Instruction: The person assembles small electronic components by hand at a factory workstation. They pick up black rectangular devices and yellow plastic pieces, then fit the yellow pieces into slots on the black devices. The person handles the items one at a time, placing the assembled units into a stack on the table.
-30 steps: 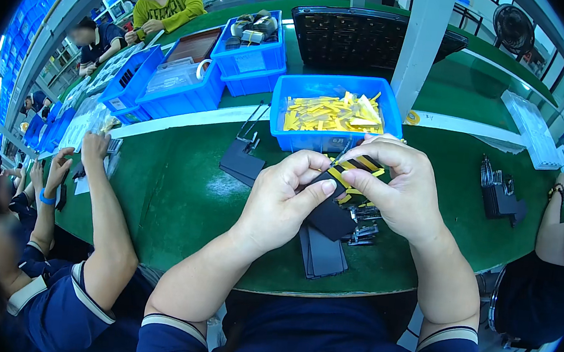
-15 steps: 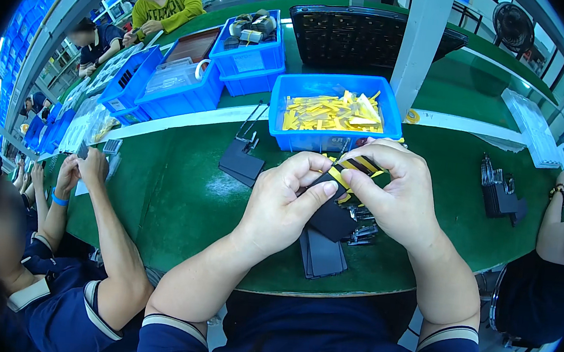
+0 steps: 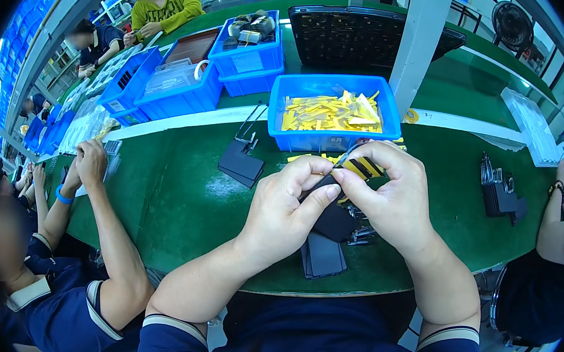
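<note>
In front of me both hands work on a thin black flat part (image 3: pixel 322 182), tilted nearly edge-on. My left hand (image 3: pixel 281 200) pinches its near side between thumb and fingers. My right hand (image 3: pixel 389 190) closes on its far end, with a yellow strip carrying black bars (image 3: pixel 366 166) sticking out by the fingers; whether the strip is attached to the part is hidden. Below my hands lie another black flat piece (image 3: pixel 336 223), a fanned stack of dark flat pieces (image 3: pixel 324 257) and shiny metallic bits (image 3: pixel 362 235). Loose yellow strips (image 3: pixel 299 157) lie just behind my fingers.
A blue bin (image 3: pixel 329 142) of yellow strips stands behind my hands. Black parts with wires lie at left (image 3: pixel 241 162) and right (image 3: pixel 499 193). More blue bins (image 3: pixel 179 101) and a metal post (image 3: pixel 415 60) stand farther back. Co-workers sit on both sides.
The black part has tipped edge-on between my hands, and the yellow band on it no longer shows. The left co-worker's hands have shifted slightly; the right co-worker's hands have also moved.
</note>
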Demonstrator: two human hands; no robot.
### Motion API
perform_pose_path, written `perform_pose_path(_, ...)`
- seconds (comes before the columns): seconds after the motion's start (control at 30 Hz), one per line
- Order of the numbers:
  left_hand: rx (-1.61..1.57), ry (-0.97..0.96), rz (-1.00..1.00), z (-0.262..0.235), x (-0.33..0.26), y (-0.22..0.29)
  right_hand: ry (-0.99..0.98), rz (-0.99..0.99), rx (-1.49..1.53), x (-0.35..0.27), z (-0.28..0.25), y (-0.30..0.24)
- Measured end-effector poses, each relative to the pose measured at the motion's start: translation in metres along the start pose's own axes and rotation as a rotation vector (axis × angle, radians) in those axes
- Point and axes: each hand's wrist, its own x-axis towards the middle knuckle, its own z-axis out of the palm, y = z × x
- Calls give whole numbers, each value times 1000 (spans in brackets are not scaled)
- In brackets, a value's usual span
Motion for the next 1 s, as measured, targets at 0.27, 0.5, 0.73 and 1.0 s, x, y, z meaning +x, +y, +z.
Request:
perform_pose_path(0.27,-11,25,-13,-1,-2,2,-46,-62,-93,0,-2,-2)
perform_pose_path(0.5,-156,41,-152,-4,1,3,97,-418,-293,1,2,2)
perform_pose_path(0.73,-257,61,-123,-1,0,-2,193,-513,-401,0,0,0)
perform_pose_path(1.0,-515,116,-142,-1,3,1,59,-584,-281,-10,7,-3)
